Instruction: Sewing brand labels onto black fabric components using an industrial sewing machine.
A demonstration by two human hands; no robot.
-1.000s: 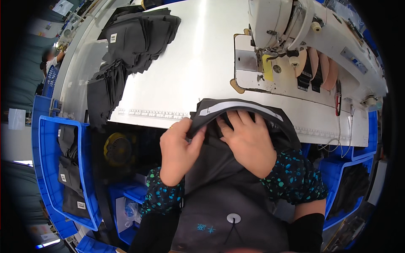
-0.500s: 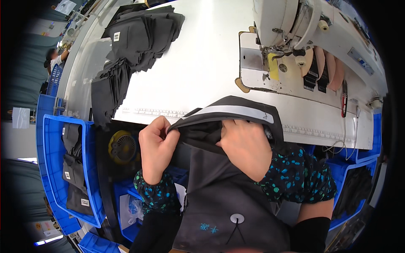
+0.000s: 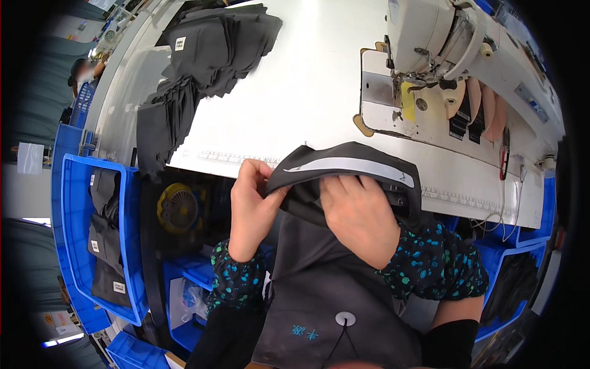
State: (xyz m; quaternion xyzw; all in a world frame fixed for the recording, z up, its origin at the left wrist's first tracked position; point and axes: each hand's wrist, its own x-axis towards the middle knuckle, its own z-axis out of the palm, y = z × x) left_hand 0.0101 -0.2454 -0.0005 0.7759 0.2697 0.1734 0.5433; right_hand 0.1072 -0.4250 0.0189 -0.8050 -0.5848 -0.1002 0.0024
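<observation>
A dark grey fabric piece (image 3: 359, 150) is held up at the table's front edge, above my lap. Along its upper part runs a curved white strip (image 3: 344, 164) with a small pen mark at the right end. Thumb and fingers of my left hand (image 3: 253, 209) pinch the piece at its left corner. My right hand (image 3: 359, 212) has its fingers curled into the opening below the strip, gripping the cloth; the fingertips are partly hidden in the folds. Below both hands lies my dark apron (image 3: 332, 301) with a round white button.
A white sewing machine (image 3: 424, 49) stands at the right, red-handled snips (image 3: 504, 157) beside it. Dark cut pieces (image 3: 227, 43) are stacked at the far left. Blue bins (image 3: 136, 246) with dark cloth flank the table. Another person (image 3: 83, 74) sits far left.
My left hand has moved right, toward my right hand, with the corner of the fabric piece. The piece bunches more, and its white strip has shifted slightly right.
</observation>
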